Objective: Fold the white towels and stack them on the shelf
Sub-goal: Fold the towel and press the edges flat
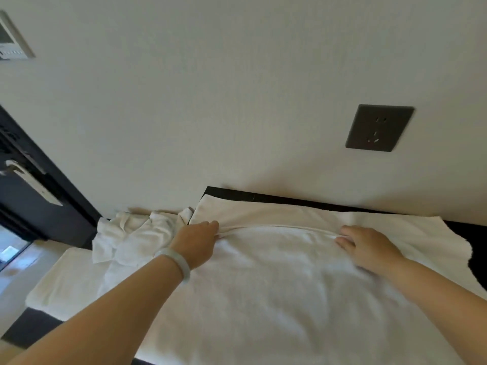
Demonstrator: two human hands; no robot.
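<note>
A large white towel (276,285) lies spread over a black surface (290,199) against the wall. A folded edge runs across the towel between my two hands. My left hand (196,241), with a pale bangle on the wrist, pinches that edge at its left end. At the right end, my right hand (369,248) grips the same edge, fingers curled at the hem. A crumpled white towel (131,238) lies to the left, partly on a flat folded white towel (66,285).
The pale wall stands directly behind the surface, with a dark power socket (379,127) above the towel at right. A black door frame and a metal door handle (31,181) are at the far left. A wall panel (13,38) hangs at the upper left.
</note>
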